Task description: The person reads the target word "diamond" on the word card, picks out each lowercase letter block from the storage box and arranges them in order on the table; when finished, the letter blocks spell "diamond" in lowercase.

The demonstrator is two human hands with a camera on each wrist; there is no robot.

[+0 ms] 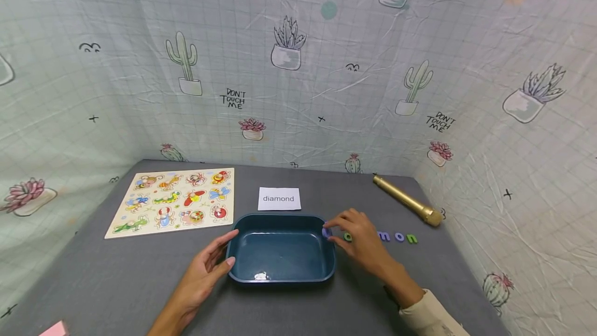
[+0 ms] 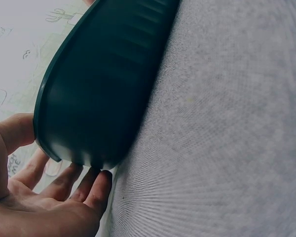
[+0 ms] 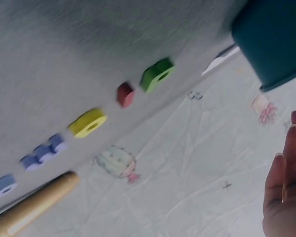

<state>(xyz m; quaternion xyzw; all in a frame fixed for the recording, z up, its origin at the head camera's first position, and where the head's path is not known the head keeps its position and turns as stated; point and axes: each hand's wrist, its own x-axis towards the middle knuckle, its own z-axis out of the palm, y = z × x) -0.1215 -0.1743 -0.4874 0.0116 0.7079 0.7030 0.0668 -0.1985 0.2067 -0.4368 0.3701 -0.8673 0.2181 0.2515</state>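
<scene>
My left hand (image 1: 200, 279) holds the left end of a dark teal tray (image 1: 282, 276), thumb at the rim and fingers against the outer wall in the left wrist view. My right hand (image 1: 361, 240) pinches a small blue-purple letter (image 1: 327, 232) between thumb and fingertips, over the tray's right rim. The letter's shape is mostly covered by the fingers. To the right lies a row of foam-like letters: a green letter (image 3: 158, 75), a red one (image 3: 125, 95), a yellow one (image 3: 88, 122), then a purple m (image 1: 384, 236), a purple o (image 1: 399, 237) and a green n (image 1: 411, 238).
Behind the tray lies a white card (image 1: 279, 199) printed "diamond". An insect picture board (image 1: 174, 206) lies at the left, and a gold microphone (image 1: 407, 200) at the back right. A pink block (image 1: 55, 330) shows at the front left edge. Cactus-print cloth surrounds the grey table.
</scene>
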